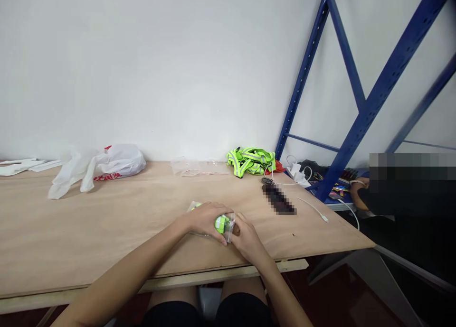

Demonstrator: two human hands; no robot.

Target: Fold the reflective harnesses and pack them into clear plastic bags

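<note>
Forearms first: left forearm and right forearm fill the bottom of my feed, reaching over the front edge of the wooden table. Left hand is cupped down over a clear bag, thumb on the near side, gripping it. Neon strap material shows at the bag's right end. Right hand has fingers curled at that same end; tips partly hidden, so I can't tell whether it pinches film. Bag is on the tabletop, near the front edge. Risks as I judge them: thin film could split if the right hand tugs sideways against the left's grip; material could spill if the left lets up while that end is loose; a hard pull toward the body could drag the bag off the edge. Neon strap pile and spare clear film sit back by the wall, well apart.
</note>
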